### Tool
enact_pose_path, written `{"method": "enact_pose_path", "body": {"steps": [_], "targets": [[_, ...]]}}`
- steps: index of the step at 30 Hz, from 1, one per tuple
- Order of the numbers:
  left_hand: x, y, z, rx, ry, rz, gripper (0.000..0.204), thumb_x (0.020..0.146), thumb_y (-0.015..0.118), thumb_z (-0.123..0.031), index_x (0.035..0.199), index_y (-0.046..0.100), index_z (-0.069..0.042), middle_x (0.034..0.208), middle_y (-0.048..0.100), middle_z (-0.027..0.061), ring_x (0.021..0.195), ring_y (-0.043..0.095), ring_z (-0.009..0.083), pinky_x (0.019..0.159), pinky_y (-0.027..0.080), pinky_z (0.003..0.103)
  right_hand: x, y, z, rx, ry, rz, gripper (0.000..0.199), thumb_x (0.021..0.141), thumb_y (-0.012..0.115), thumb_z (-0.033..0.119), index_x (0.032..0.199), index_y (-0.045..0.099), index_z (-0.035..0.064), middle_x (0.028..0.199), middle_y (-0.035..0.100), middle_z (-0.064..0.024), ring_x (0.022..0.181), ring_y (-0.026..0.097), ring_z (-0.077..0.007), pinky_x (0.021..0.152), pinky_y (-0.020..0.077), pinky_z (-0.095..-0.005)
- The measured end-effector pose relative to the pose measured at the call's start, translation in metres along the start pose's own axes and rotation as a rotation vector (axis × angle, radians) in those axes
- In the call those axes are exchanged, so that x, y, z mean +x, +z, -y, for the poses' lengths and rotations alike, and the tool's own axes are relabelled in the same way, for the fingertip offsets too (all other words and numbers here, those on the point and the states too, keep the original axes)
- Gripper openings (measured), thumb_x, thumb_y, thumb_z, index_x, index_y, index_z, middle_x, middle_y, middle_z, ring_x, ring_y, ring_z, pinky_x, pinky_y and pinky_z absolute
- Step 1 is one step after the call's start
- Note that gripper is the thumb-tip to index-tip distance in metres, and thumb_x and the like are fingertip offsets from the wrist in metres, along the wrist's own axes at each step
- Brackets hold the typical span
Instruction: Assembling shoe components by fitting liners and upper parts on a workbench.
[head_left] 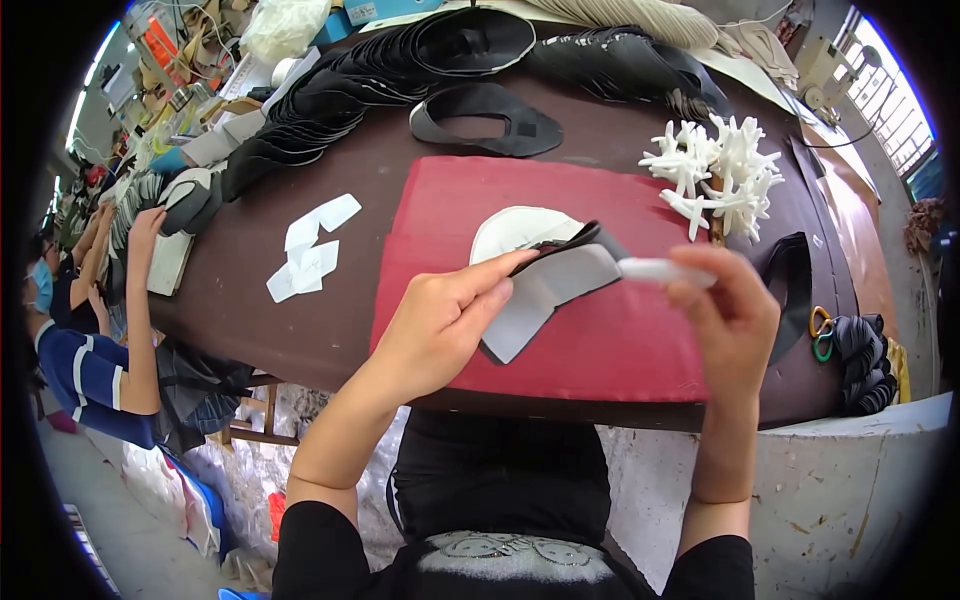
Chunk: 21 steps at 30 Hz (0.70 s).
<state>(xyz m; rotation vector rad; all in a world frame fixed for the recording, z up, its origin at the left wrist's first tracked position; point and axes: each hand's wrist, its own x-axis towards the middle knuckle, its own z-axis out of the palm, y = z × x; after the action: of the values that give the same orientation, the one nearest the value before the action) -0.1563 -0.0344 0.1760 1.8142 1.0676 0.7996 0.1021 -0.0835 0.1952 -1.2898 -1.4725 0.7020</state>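
Across dark brown table (330, 300): red mat (600, 350), black cut pieces (330, 95), white paper scraps (310, 250).

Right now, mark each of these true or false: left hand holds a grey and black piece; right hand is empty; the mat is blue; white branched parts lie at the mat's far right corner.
1. The left hand holds a grey and black piece. True.
2. The right hand is empty. False: it holds a white stick-like tool against the piece.
3. The mat is blue. False: the mat is red.
4. White branched parts lie at the mat's far right corner. True.
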Motion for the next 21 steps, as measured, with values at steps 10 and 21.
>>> {"method": "enact_pose_path", "body": {"steps": [10,21], "targets": [[-0.010,-0.002,0.011,-0.281,-0.081,0.090,0.037,0.089,0.047,0.000,0.121,0.063,0.008,0.097,0.070,0.0086,0.079,0.055,0.0096,0.071,0.043,0.018,-0.015,0.080,-0.019,-0.024,-0.300,0.114,0.027,0.080,0.064,-0.011,0.105,0.067,-0.0016,0.092,0.065,-0.0079,0.072,0.057,-0.0133,0.064,0.0470,-0.0216],[-0.002,0.005,0.015,-0.252,-0.085,0.106,0.037,0.088,0.048,-0.001,0.120,0.063,0.007,0.094,0.070,0.0082,0.079,0.056,0.0096,0.069,0.044,0.019,-0.011,0.089,-0.034,-0.075,-0.317,-0.049,0.021,0.080,0.067,-0.010,0.099,0.064,-0.0015,0.091,0.068,-0.0071,0.071,0.062,-0.0137,0.066,0.0520,-0.0235]]}}
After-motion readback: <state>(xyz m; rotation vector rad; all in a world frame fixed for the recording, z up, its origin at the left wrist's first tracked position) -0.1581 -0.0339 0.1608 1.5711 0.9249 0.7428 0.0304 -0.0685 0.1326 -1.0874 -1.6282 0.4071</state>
